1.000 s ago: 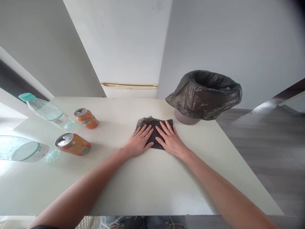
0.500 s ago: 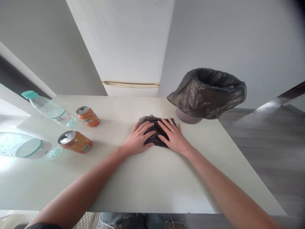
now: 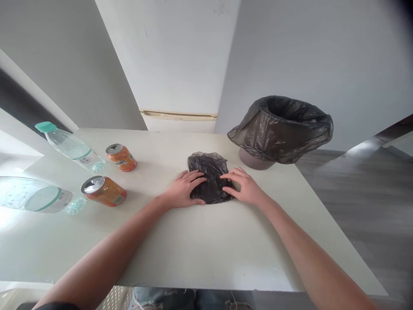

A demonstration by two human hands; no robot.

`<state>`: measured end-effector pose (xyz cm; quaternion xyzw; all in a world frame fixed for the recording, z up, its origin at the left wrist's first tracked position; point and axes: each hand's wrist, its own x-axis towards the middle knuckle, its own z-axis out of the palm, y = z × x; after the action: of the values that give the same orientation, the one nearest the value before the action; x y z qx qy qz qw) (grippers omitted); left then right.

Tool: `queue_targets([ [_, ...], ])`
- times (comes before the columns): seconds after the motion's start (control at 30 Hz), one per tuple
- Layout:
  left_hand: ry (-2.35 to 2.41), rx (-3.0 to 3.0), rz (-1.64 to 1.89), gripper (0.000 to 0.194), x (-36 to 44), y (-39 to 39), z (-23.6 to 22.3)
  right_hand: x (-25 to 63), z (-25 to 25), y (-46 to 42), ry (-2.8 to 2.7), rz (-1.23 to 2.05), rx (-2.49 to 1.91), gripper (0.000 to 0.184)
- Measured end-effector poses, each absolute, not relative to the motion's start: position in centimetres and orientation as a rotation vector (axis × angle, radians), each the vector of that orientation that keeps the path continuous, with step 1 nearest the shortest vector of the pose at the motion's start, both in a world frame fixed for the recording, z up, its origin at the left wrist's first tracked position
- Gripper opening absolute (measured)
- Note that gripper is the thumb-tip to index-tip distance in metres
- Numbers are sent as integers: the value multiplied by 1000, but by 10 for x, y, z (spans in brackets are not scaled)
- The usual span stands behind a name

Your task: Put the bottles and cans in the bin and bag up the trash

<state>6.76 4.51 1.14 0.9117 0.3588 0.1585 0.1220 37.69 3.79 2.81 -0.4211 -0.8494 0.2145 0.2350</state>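
A crumpled black plastic bag (image 3: 211, 183) lies folded on the white table (image 3: 206, 241) in front of me. My left hand (image 3: 185, 189) rests at its left side, fingers apart, with the fingertips on the plastic. At the bag's right edge is my right hand (image 3: 243, 185), thumb and fingers parted and their tips touching the plastic. Neither hand is closed round it. Behind and to the right stands a bin (image 3: 254, 160) lined with another black bag (image 3: 277, 133), which hangs loosely over its rim.
On the left are two orange drink cans (image 3: 121, 157) (image 3: 103, 190), an upright clear bottle with a green cap (image 3: 69, 146), and a second clear bottle (image 3: 35, 196). A white fridge (image 3: 174, 64) stands beyond the far table edge. Grey floor (image 3: 348, 193) shows at right.
Both hands have drawn back from the top of the bag toward its sides. More of the bag shows, and its far part has puffed up. My right fingers are more bent.
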Motion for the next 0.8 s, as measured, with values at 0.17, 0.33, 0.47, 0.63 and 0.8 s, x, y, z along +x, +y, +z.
queue_targets([
  [0.17, 1088, 2558, 608, 33, 72, 46, 8, 379, 32, 39, -2572, 649, -1008, 80],
  [0.33, 1122, 2318, 672, 48, 69, 45, 18, 367, 21, 41, -2345, 671, -963, 34],
  [0.47, 1192, 2366, 597, 59, 67, 44, 22, 360, 15, 42, -2027, 818, -1022, 31],
  [0.63, 1294, 2203, 622, 54, 66, 44, 21, 358, 11, 40, -1795, 935, -1300, 44],
  [0.8, 1239, 2354, 540, 77, 70, 43, 19, 356, 9, 38, -1740, 898, -1354, 36],
])
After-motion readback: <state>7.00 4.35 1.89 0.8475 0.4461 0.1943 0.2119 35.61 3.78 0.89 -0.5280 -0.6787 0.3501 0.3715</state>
